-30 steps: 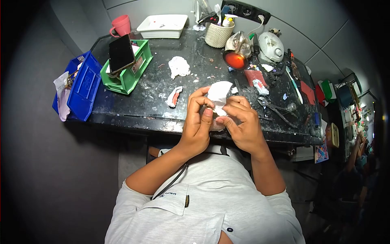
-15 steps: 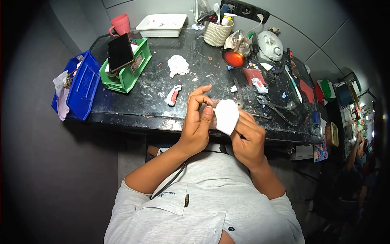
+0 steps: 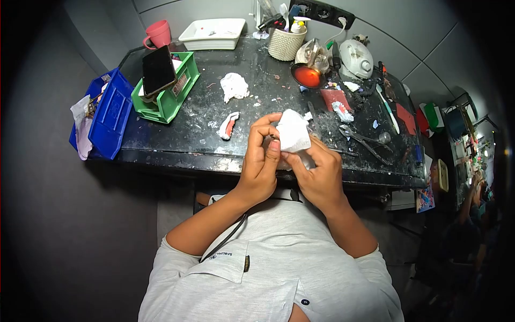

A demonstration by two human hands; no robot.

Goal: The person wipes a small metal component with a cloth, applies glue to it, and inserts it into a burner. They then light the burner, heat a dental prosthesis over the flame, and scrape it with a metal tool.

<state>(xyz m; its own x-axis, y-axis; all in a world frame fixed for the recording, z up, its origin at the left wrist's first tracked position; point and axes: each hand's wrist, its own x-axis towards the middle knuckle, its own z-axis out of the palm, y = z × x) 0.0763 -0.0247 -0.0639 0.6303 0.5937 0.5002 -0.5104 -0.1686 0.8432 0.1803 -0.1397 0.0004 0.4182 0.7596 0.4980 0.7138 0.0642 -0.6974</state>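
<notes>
My left hand point(image 3: 261, 161) pinches a small thin metal tool point(image 3: 273, 138) between thumb and fingers over the near edge of the black workbench point(image 3: 177, 145). My right hand point(image 3: 320, 172) grips a white tissue point(image 3: 294, 131) and presses it against the tip of that tool. A pink and white denture piece point(image 3: 229, 126) lies on the bench just left of my hands. A crumpled white tissue point(image 3: 234, 86) sits further back.
A green bin point(image 3: 174, 94) with a black phone point(image 3: 159, 70) on it and a blue bin point(image 3: 110, 115) stand at the left. At the back are a pink cup point(image 3: 159, 33), white tray point(image 3: 214, 32), woven pot point(image 3: 284, 45) and red-glowing lamp point(image 3: 307, 76). Pliers point(image 3: 365, 142) lie right.
My right hand has brought the tissue back up from lower right onto the tool held in my left hand. My left hand has stayed in place.
</notes>
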